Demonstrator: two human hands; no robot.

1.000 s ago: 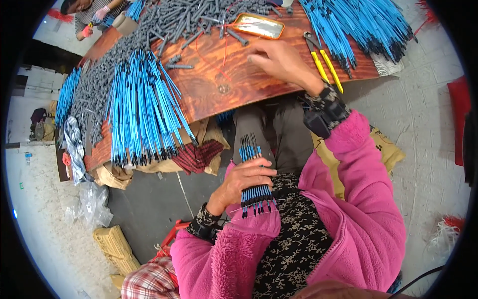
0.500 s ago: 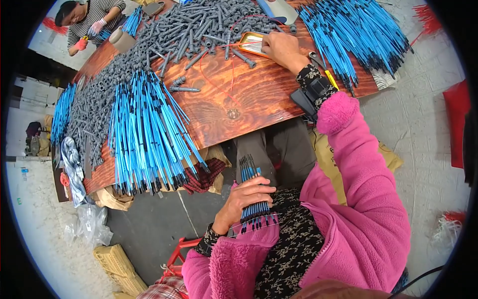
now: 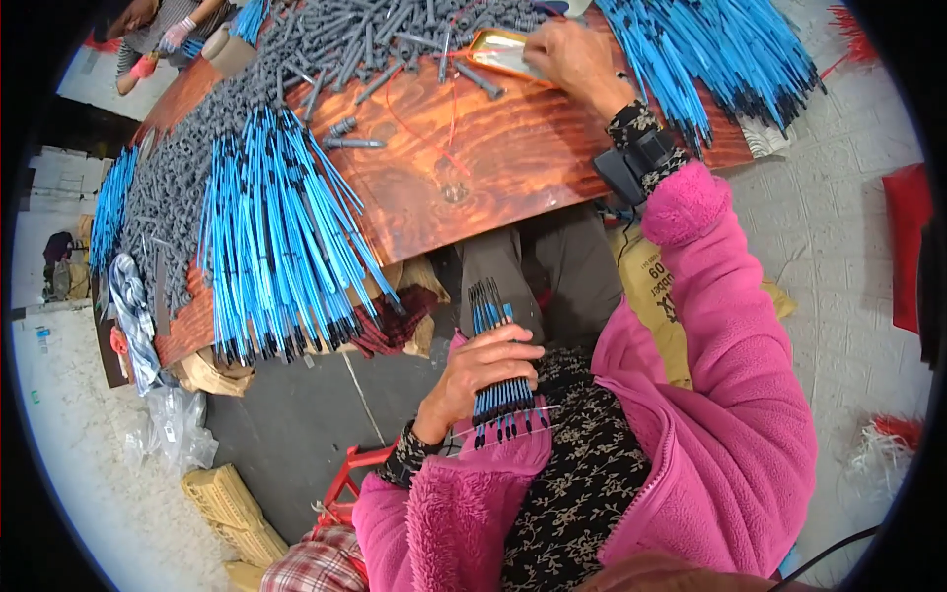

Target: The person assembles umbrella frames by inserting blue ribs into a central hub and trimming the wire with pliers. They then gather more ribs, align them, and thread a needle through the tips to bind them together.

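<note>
My left hand (image 3: 483,370) is closed around a fan of thin blue sticks with black ends (image 3: 505,398) in front of my body. Thin clear strands cross the lower ends of that bunch. Over the table, my right hand (image 3: 577,61) reaches to the right end of a small shallow tray with an orange-yellow rim (image 3: 481,41). Its fingers are bent together at the tray, and whatever they pinch is hidden. A red cord (image 3: 393,111) trails from the tray across the wooden table top (image 3: 434,178).
Grey ribbed plastic plugs (image 3: 168,217) are heaped over the table's far and left side. Blue stick bundles lie at the left (image 3: 266,237) and far right (image 3: 705,69). Across the table another person's gloved hands (image 3: 176,37) are at work. A yellow sack (image 3: 656,306) lies below the table.
The view has tilted, so the table sits higher in the picture. My right forearm has shifted right and now covers the yellow-handled tool. My left hand keeps its hold on the sticks.
</note>
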